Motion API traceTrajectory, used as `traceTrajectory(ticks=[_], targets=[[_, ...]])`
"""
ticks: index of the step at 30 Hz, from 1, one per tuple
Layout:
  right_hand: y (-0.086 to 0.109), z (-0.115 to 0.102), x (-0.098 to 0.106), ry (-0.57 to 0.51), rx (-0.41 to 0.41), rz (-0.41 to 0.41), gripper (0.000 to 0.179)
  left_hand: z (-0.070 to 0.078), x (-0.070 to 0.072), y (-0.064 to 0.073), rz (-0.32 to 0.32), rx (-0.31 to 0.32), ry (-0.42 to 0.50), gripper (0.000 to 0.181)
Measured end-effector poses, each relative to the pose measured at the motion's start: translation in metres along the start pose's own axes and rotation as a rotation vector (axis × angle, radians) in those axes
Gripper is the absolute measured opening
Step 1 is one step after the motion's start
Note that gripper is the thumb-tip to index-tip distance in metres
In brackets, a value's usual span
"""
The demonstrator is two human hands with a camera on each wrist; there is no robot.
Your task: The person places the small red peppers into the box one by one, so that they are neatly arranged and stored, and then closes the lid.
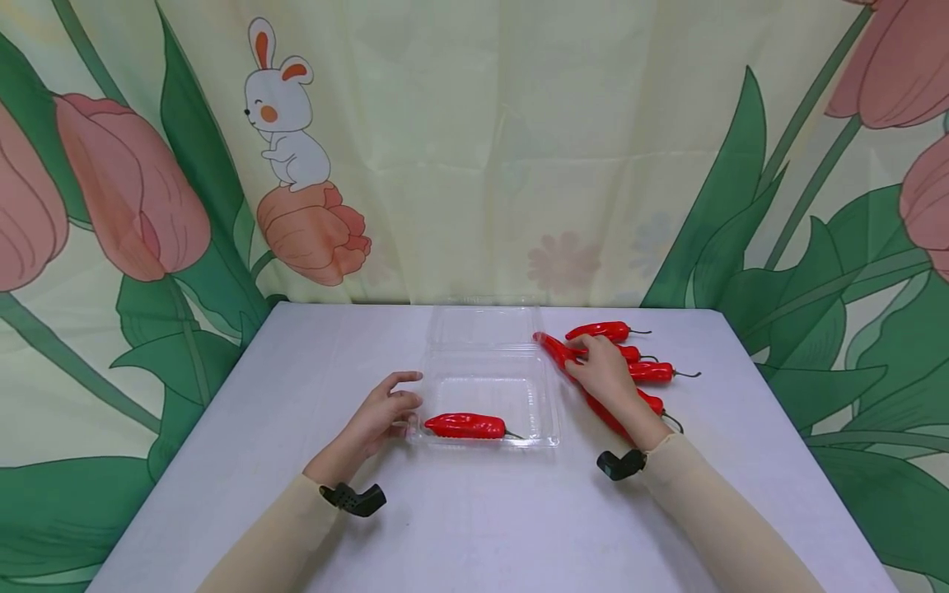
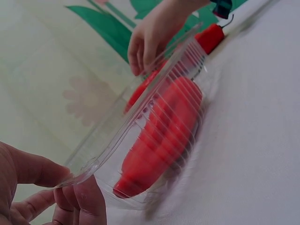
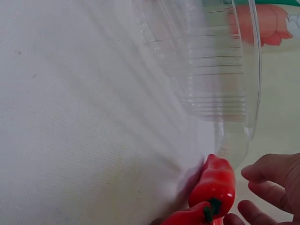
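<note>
A hinged clear plastic container (image 1: 547,412) lies unfolded on the table. One glossy red chili pepper (image 1: 465,426) lies inside it, along the near side. My left hand (image 1: 381,416) holds the container's left rim, thumb above and fingers below in the left wrist view. To the right of the container, my right hand (image 1: 604,371) is over a group of red chili peppers. Its fingertips are right at a long red pepper (image 1: 552,347) that slants beside the container. In the right wrist view, its fingers (image 3: 269,168) are spread, beside a red pepper (image 3: 213,185).
Several more red peppers lie right of and under my right hand, among them a pepper (image 1: 608,330) at the back and a pepper (image 1: 652,373) with its stem pointing right. The white table (image 1: 474,527) meets a flower-printed curtain (image 1: 460,165) at its back edge.
</note>
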State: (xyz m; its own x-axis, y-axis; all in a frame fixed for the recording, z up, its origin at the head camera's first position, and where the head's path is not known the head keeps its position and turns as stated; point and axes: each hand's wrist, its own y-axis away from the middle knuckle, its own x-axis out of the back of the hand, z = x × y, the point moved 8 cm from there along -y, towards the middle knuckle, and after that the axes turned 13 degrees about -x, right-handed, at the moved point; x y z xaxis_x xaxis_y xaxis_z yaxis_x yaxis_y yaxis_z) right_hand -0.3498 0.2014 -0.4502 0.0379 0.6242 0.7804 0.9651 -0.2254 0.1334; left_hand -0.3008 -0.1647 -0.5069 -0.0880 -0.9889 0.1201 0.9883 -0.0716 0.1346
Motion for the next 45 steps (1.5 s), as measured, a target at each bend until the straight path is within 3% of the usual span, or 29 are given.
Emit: traceTrajectory(ticks=[19,35,45], targets=[[-0.005,0.009,-0.014,-0.027,-0.028,-0.031,0.052,-0.001,-0.001,-0.001,-0.004,0.008,0.025,0.051],[-0.009,0.017,-0.008,-0.113,-0.070,-0.041,0.051,0.003,-0.002,0.000,-0.017,0.001,0.019,0.051],[-0.015,0.023,-0.001,-0.133,-0.061,0.017,0.044,0.002,-0.002,0.001,-0.013,-0.002,0.014,0.051]])
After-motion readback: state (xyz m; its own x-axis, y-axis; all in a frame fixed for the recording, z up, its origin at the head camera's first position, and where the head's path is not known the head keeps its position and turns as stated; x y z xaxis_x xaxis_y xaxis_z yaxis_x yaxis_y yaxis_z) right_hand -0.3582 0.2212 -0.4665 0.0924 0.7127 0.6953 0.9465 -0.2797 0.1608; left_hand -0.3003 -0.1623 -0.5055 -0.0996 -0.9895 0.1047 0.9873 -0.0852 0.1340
